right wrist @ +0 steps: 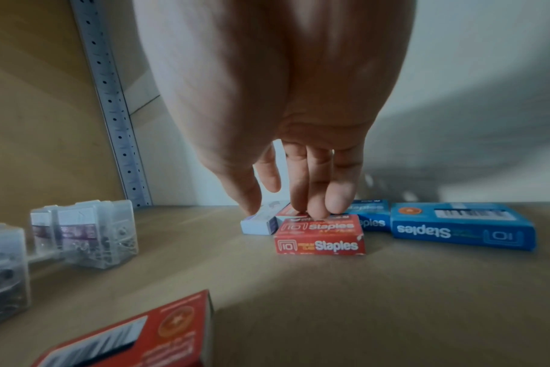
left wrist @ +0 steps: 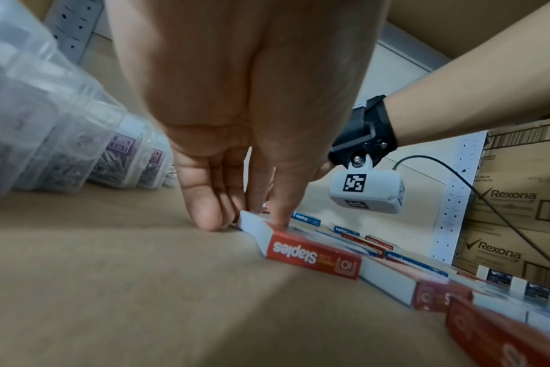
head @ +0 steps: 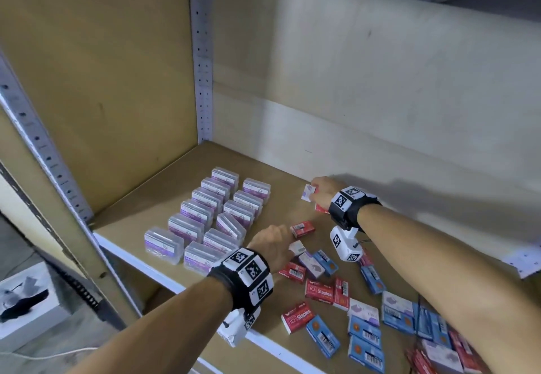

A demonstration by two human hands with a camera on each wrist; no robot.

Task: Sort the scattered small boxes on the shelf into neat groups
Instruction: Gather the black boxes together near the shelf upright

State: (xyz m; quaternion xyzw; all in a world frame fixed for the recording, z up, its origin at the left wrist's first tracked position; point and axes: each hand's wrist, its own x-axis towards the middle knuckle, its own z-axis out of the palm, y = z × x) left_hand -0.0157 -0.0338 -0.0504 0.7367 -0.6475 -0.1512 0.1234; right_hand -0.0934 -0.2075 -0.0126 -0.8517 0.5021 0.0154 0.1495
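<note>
Brown board forms the shelf [head: 164,192], framed by perforated grey metal uprights [head: 203,60] with a pale wall behind. On its left side clear plastic cases [head: 205,218] stand in two tidy rows; through their walls the left wrist view shows metal clips packed inside, behind purple labels. To the right, small boxes [head: 366,309] of staples lie scattered, red, blue and white-and-lilac ones mixed and pointing every way, thickest toward the front right edge. The left hand [head: 273,243] reaches down at the near edge of that scatter, its fingers [left wrist: 204,211] bunched together and pointing downward, the thumb pressing on the top of a red staples box [left wrist: 311,255] that lies flat on the shelf; whether the fingers are round the box's far end I cannot tell. The right hand [head: 323,193] is farther back, near the wall, its thumb and fingertips [right wrist: 317,206] drawn close around a white-and-lilac box [right wrist: 259,223] and a red box [right wrist: 321,236] lying side by side, touching, with two blue boxes [right wrist: 462,226] just to their right. Cardboard cartons [left wrist: 518,211] marked Rexona sit beyond the shelf's right upright.
</note>
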